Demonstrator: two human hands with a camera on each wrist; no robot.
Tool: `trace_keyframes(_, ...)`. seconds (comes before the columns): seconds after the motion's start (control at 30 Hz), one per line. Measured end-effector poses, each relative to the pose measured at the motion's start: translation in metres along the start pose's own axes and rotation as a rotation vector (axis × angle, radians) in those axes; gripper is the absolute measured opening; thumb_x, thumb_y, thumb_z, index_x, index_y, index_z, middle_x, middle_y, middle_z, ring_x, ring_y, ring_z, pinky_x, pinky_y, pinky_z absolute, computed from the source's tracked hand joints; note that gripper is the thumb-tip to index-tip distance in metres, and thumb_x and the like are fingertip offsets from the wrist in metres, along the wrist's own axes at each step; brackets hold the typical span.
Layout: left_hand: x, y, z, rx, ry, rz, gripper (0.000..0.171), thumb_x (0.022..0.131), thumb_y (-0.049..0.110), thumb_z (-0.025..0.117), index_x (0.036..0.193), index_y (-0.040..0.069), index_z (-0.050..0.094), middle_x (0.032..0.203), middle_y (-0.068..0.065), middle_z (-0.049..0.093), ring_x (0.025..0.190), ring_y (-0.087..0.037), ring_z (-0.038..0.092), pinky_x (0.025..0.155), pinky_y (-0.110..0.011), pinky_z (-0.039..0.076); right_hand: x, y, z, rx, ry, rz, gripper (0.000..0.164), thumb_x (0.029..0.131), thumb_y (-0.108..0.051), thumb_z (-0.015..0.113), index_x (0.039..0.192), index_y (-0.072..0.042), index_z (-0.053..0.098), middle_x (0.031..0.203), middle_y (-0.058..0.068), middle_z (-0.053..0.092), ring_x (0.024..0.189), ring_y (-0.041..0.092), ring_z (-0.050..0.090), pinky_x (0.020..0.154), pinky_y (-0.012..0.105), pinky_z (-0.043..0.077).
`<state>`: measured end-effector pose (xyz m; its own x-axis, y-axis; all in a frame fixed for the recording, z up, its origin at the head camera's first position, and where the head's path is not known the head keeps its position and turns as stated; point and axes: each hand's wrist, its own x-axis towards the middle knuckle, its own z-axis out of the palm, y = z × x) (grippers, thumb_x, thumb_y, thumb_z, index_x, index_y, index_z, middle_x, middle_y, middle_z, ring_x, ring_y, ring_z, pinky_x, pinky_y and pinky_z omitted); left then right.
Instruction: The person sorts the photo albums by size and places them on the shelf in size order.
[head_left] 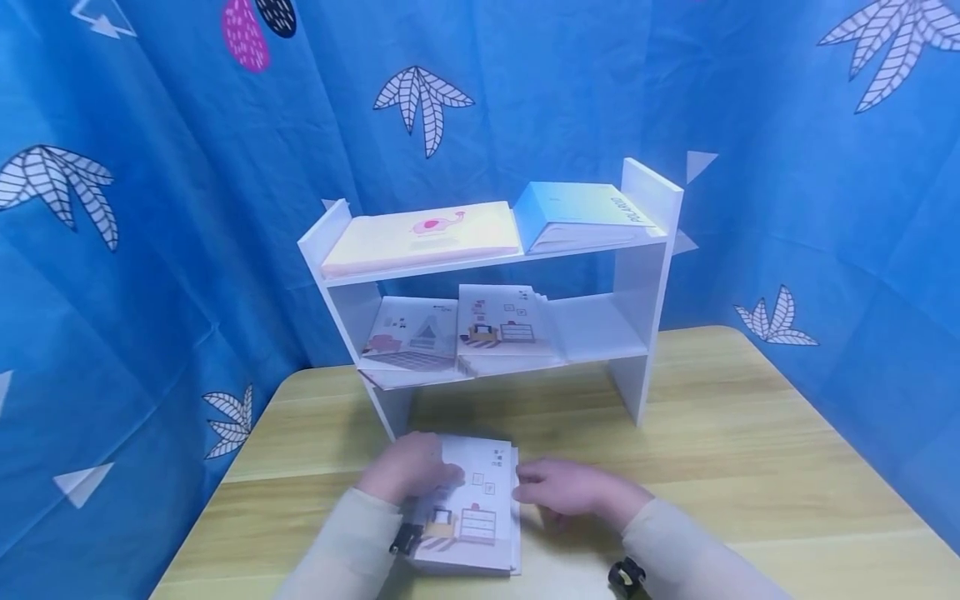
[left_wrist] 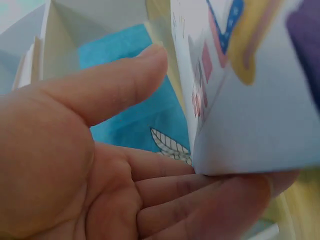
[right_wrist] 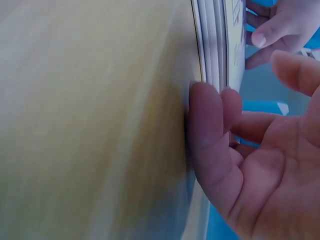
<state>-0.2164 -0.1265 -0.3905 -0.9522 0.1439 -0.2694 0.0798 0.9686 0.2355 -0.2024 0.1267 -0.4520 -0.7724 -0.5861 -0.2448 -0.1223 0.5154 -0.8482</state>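
Note:
A stack of thin booklets (head_left: 468,500) with white illustrated covers lies on the table in front of the shelf. My left hand (head_left: 412,468) is at the stack's left side. In the left wrist view its fingers (left_wrist: 165,187) lie along the booklet's edge, while the thumb stands apart from the cover. From the right, my right hand (head_left: 566,487) touches the stack's other side. Its fingertips (right_wrist: 207,102) rest against the layered page edges in the right wrist view, with the thumb raised away. Neither hand pinches the stack.
Behind the stack stands a white two-tier shelf (head_left: 633,333). Its top holds a cream elephant-print book (head_left: 427,233) and a blue Polaroid binder (head_left: 581,212). More booklets (head_left: 502,325) lie on the lower tier. A blue patterned curtain (head_left: 525,92) surrounds the wooden table (head_left: 735,433).

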Motion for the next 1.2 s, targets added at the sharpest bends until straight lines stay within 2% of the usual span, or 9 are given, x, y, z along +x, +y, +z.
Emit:
trace_keyframes(0.13, 0.001, 0.006, 0.000, -0.041, -0.027, 0.052, 0.039, 0.088, 0.044, 0.075, 0.087, 0.006, 0.069, 0.071, -0.004, 0.058, 0.061, -0.020, 0.054, 0.060, -0.037, 0.047, -0.004, 0.009, -0.007, 0.068, -0.010, 0.026, 0.065, 0.100, -0.040, 0.060, 0.150, -0.001, 0.045, 0.066, 0.009, 0.056, 0.056, 0.019, 0.054, 0.056, 0.040, 0.057)
trace_keyframes(0.27, 0.006, 0.008, 0.004, -0.087, -0.035, 0.112, 0.044, 0.090, 0.045, 0.073, 0.103, 0.003, 0.068, 0.078, -0.004, 0.061, 0.070, -0.021, 0.058, 0.071, -0.043, 0.052, -0.009, 0.018, -0.015, 0.154, -0.003, 0.033, 0.059, 0.101, -0.040, 0.059, 0.145, -0.002, 0.050, 0.068, 0.009, 0.056, 0.056, 0.019, 0.052, 0.057, 0.042, 0.057)
trace_keyframes(0.47, 0.017, 0.004, 0.025, -0.279, 0.020, 0.158, 0.071, 0.091, 0.039, 0.073, 0.143, -0.003, 0.050, 0.121, -0.021, 0.065, 0.099, -0.030, 0.064, 0.092, -0.056, 0.050, -0.018, 0.032, -0.029, 0.315, 0.031, 0.061, 0.077, 0.099, -0.040, 0.062, 0.153, 0.007, 0.033, 0.067, 0.009, 0.056, 0.054, 0.019, 0.054, 0.057, 0.042, 0.057)
trace_keyframes(0.57, 0.021, 0.006, 0.039, -0.411, 0.043, 0.167, 0.079, 0.092, 0.032, 0.073, 0.153, -0.002, 0.037, 0.134, -0.025, 0.058, 0.099, -0.030, 0.065, 0.093, -0.055, 0.051, -0.020, 0.040, -0.035, 0.436, 0.056, 0.063, 0.069, 0.100, -0.032, 0.059, 0.151, 0.008, 0.035, 0.077, 0.010, 0.058, 0.058, 0.015, 0.052, 0.053, 0.033, 0.054)
trace_keyframes(0.73, 0.024, 0.014, 0.052, -0.563, 0.087, 0.167, 0.067, 0.093, 0.025, 0.072, 0.149, 0.000, 0.043, 0.124, -0.018, 0.064, 0.106, -0.031, 0.064, 0.100, -0.058, 0.046, -0.018, 0.050, -0.042, 0.669, 0.073, 0.060, 0.037, 0.105, -0.023, 0.047, 0.125, 0.008, 0.049, 0.095, 0.010, 0.059, 0.066, 0.010, 0.046, 0.055, 0.021, 0.045)
trace_keyframes(0.97, 0.023, 0.010, 0.060, -0.661, 0.089, 0.106, 0.061, 0.093, 0.031, 0.072, 0.144, 0.003, 0.051, 0.123, -0.017, 0.066, 0.109, -0.034, 0.063, 0.098, -0.062, 0.045, -0.013, 0.054, -0.041, 0.921, 0.106, 0.084, 0.030, 0.108, -0.019, 0.040, 0.124, 0.006, 0.040, 0.090, 0.003, 0.058, 0.062, 0.006, 0.040, 0.051, 0.017, 0.035)
trace_keyframes(1.03, 0.023, 0.008, 0.060, -0.675, 0.081, 0.097, 0.061, 0.094, 0.033, 0.071, 0.143, 0.004, 0.052, 0.123, -0.016, 0.066, 0.109, -0.034, 0.063, 0.098, -0.063, 0.045, -0.012, 0.054, -0.040, 0.916, 0.124, 0.079, 0.027, 0.108, -0.019, 0.042, 0.120, 0.005, 0.045, 0.087, 0.002, 0.055, 0.061, 0.005, 0.038, 0.050, 0.016, 0.034)
trace_keyframes(1.1, 0.023, 0.007, 0.061, -0.683, 0.077, 0.098, 0.060, 0.094, 0.034, 0.070, 0.143, 0.004, 0.053, 0.123, -0.016, 0.066, 0.109, -0.034, 0.063, 0.099, -0.063, 0.044, -0.013, 0.052, -0.039, 0.838, 0.152, 0.087, 0.023, 0.106, -0.020, 0.046, 0.108, 0.003, 0.051, 0.083, 0.001, 0.052, 0.059, 0.006, 0.037, 0.049, 0.016, 0.034)
trace_keyframes(1.2, 0.021, 0.005, 0.062, -0.679, 0.077, 0.092, 0.062, 0.095, 0.033, 0.069, 0.146, 0.004, 0.050, 0.126, -0.016, 0.064, 0.114, -0.036, 0.061, 0.102, -0.063, 0.041, -0.017, 0.044, -0.034, 0.580, 0.173, 0.102, 0.026, 0.103, -0.027, 0.055, 0.102, -0.001, 0.056, 0.074, 0.001, 0.050, 0.055, 0.009, 0.039, 0.047, 0.020, 0.038)
